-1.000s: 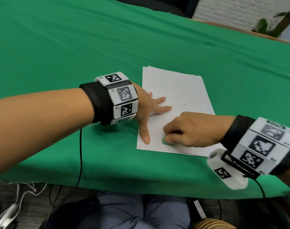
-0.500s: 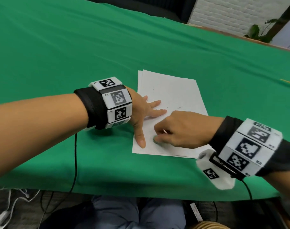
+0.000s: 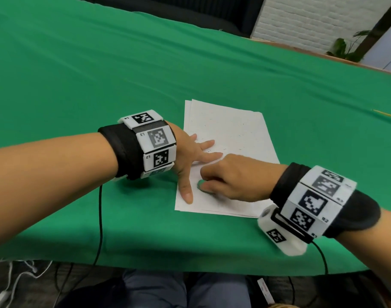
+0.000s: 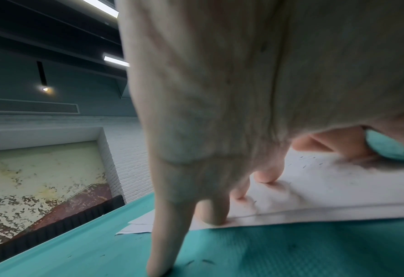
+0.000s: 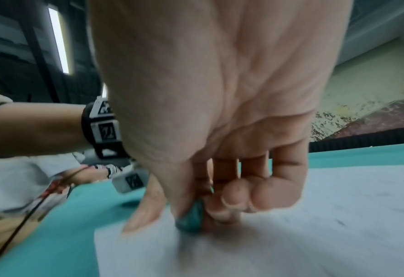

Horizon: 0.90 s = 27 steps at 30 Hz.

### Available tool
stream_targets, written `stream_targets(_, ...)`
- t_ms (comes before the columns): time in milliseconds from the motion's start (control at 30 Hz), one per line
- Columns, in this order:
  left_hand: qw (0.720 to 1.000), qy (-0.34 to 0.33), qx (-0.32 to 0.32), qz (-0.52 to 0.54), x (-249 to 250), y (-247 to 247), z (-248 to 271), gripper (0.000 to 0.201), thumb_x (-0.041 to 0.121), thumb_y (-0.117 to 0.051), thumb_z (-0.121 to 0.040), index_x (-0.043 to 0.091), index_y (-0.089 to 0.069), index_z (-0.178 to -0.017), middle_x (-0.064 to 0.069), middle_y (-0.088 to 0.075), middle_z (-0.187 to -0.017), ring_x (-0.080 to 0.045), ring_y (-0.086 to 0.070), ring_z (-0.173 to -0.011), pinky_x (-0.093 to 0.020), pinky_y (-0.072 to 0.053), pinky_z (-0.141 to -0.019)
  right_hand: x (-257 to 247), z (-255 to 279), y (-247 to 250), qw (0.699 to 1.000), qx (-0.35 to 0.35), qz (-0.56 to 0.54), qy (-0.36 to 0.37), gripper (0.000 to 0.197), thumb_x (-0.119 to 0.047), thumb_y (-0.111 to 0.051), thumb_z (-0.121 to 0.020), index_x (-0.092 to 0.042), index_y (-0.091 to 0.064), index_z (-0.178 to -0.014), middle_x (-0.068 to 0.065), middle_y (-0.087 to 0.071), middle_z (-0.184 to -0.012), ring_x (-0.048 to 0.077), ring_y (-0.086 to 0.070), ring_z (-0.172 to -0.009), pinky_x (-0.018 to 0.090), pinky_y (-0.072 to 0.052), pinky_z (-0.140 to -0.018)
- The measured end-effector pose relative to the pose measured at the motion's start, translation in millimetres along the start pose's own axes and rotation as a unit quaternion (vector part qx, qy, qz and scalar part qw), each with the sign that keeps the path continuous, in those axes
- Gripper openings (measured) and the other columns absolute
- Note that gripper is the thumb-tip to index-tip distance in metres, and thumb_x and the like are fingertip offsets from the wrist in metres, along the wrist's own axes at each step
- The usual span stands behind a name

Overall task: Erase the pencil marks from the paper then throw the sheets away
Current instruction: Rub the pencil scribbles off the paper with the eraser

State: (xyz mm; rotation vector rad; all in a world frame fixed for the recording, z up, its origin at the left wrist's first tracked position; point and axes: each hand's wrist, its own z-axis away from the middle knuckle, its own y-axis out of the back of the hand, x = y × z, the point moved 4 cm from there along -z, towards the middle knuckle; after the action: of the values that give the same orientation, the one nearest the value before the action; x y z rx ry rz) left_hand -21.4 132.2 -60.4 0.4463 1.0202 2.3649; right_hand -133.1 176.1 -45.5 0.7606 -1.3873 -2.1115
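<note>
A small stack of white paper sheets [image 3: 230, 134] lies on the green table, with faint pencil flecks and eraser crumbs on the top sheet. My left hand [image 3: 194, 156] lies flat with fingers spread on the stack's left edge, thumb pointing toward me, pressing the paper [image 4: 326, 187] down. My right hand [image 3: 225, 178] pinches a small green eraser [image 3: 200, 185] between thumb and fingers and presses it on the paper near the lower left corner. In the right wrist view the eraser [image 5: 191, 219] touches the sheet [image 5: 291, 234] under the curled fingers.
The green table cloth [image 3: 123, 74] spreads wide around the sheets. A yellow pencil [image 3: 388, 115] lies at the far right. The table's near edge runs just below my wrists, with my knees [image 3: 185, 292] under it. A brick wall and a plant [image 3: 346, 47] stand beyond.
My right hand with the eraser has slid a little to the left across the sheet, closer to my left thumb. The left hand stays pressed on the paper.
</note>
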Motion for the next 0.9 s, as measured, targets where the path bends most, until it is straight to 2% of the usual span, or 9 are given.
stream_targets(67, 1.000, 0.009, 0.000, -0.022, 0.1, 0.7, -0.5, 0.130, 0.068, -0.076, -0.063, 0.049, 0.022, -0.147, 0.015, 0.035, -0.155, -0.025, 0.024, -0.147, -0.057, 0.003, -0.120, 6.1, 9.5, -5.1, 0.998, -0.055, -0.007, -0.015, 0.036, -0.041, -0.045, -0.101, -0.023, -0.044, -0.069, -0.006, -0.048, -0.062, 0.009, -0.043, -0.057, 0.028, -0.033, -0.064)
stream_targets(133, 1.000, 0.012, 0.001, -0.026, 1.9, 1.3, 0.4, 0.130, 0.067, -0.076, -0.064, 0.048, 0.023, -0.147, 0.015, 0.035, -0.155, -0.025, 0.024, -0.148, -0.057, 0.002, -0.120, 6.4, 13.7, -1.7, 0.995, -0.097, 0.021, -0.026, 0.038, -0.044, -0.046, -0.100, -0.024, -0.044, -0.067, -0.005, -0.049, -0.062, 0.010, -0.043, -0.058, 0.028, -0.033, -0.063)
stream_targets(300, 1.000, 0.003, -0.005, 0.004, 3.3, -0.4, -0.2, 0.125, 0.064, -0.079, -0.063, 0.053, 0.012, -0.148, 0.013, 0.035, -0.155, -0.027, 0.026, -0.146, -0.057, 0.006, -0.119, -7.4, -2.9, 4.5, 0.999, -0.031, 0.007, 0.014, 0.034, -0.040, -0.046, -0.101, -0.020, -0.052, -0.074, -0.003, -0.053, -0.070, 0.008, -0.044, -0.060, 0.026, -0.033, -0.059)
stream_targets(400, 1.000, 0.014, -0.002, -0.025, 1.7, 0.1, 0.1, 0.131, 0.067, -0.076, -0.063, 0.048, 0.022, -0.147, 0.015, 0.035, -0.155, -0.027, 0.024, -0.147, -0.057, 0.003, -0.119, 1.8, 6.8, -2.4, 0.996, -0.089, 0.011, -0.031, 0.037, -0.041, -0.045, -0.100, -0.017, -0.052, -0.073, -0.004, -0.051, -0.065, 0.010, -0.044, -0.060, 0.028, -0.035, -0.063)
stream_targets(500, 0.999, 0.020, 0.002, -0.029, 3.0, 1.3, 1.6, 0.130, 0.068, -0.075, -0.064, 0.048, 0.023, -0.147, 0.016, 0.035, -0.155, -0.025, 0.023, -0.148, -0.057, 0.002, -0.118, 7.7, 16.4, 2.5, 0.988, -0.136, 0.040, -0.066, 0.037, -0.040, -0.050, -0.095, -0.014, -0.056, -0.070, -0.002, -0.052, -0.062, 0.015, -0.044, -0.060, 0.031, -0.039, -0.063)
stream_targets(667, 1.000, 0.009, 0.002, -0.011, 3.8, 0.4, 0.9, 0.127, 0.063, -0.078, -0.065, 0.049, 0.016, -0.149, 0.012, 0.034, -0.156, -0.026, 0.024, -0.147, -0.054, 0.004, -0.118, -1.4, 1.6, 6.4, 0.998, -0.040, -0.010, -0.048, 0.039, -0.037, -0.053, -0.097, -0.019, -0.053, -0.061, -0.005, -0.048, -0.057, 0.006, -0.045, -0.055, 0.020, -0.031, -0.054)
stream_targets(733, 1.000, 0.013, 0.003, -0.016, 3.8, 1.0, 1.9, 0.129, 0.064, -0.077, -0.065, 0.047, 0.021, -0.148, 0.014, 0.034, -0.156, -0.025, 0.023, -0.148, -0.054, 0.003, -0.119, -0.2, 4.1, 0.6, 0.996, -0.074, -0.018, -0.056, 0.038, -0.036, -0.053, -0.096, -0.016, -0.055, -0.063, -0.004, -0.049, -0.057, 0.006, -0.044, -0.054, 0.020, -0.032, -0.055)
stream_targets(833, 1.000, 0.017, 0.005, -0.025, 1.7, 0.8, 0.7, 0.131, 0.067, -0.076, -0.064, 0.047, 0.024, -0.147, 0.015, 0.034, -0.156, -0.026, 0.023, -0.148, -0.057, 0.002, -0.120, 0.9, 14.8, 1.0, 0.983, -0.163, 0.013, -0.080, 0.032, -0.035, -0.057, -0.090, -0.015, -0.058, -0.064, -0.003, -0.050, -0.057, 0.012, -0.042, -0.055, 0.027, -0.036, -0.056)
stream_targets(900, 1.000, 0.015, 0.003, -0.025, 1.5, 0.1, -0.2, 0.131, 0.068, -0.077, -0.063, 0.048, 0.021, -0.148, 0.015, 0.034, -0.156, -0.026, 0.024, -0.147, -0.058, 0.003, -0.119, -2.4, 11.9, 6.4, 0.982, -0.171, 0.037, -0.070, 0.033, -0.035, -0.055, -0.093, -0.016, -0.057, -0.067, -0.004, -0.050, -0.059, 0.011, -0.042, -0.056, 0.026, -0.033, -0.055)
